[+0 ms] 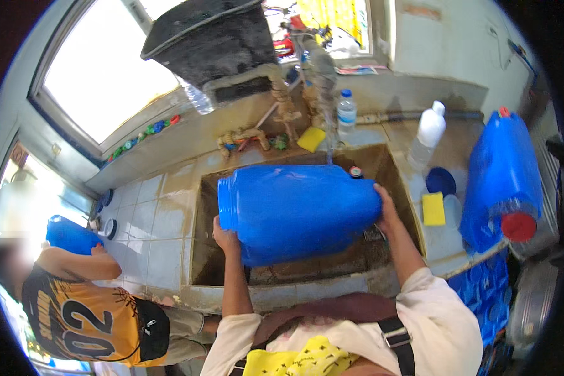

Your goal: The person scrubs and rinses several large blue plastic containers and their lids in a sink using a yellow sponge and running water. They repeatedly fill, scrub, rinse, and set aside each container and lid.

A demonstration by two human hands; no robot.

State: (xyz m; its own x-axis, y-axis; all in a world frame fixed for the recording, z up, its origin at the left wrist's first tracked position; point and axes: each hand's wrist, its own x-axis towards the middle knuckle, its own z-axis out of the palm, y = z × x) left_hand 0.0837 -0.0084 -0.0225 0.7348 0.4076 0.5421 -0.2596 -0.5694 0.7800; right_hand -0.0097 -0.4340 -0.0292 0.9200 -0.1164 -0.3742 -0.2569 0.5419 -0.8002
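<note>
A large blue plastic jug (301, 213) lies sideways between my hands, over the sink (391, 166). Its wide threaded mouth points left, with no cap on it. My left hand (224, 237) grips the mouth end from below, its fingers partly hidden. At the other end, the base, my right hand (387, 212) is wrapped round the edge. A thin stream of water (329, 153) falls from the faucet (319, 69) behind the jug.
Right of the sink are a white bottle (428, 135), a yellow sponge (433, 209), a dark blue lid (440, 181) and another blue jug (507, 169) with a red cap. A clear bottle (346, 113) stands behind. At left, a co-worker (88, 307) handles a blue container (72, 235).
</note>
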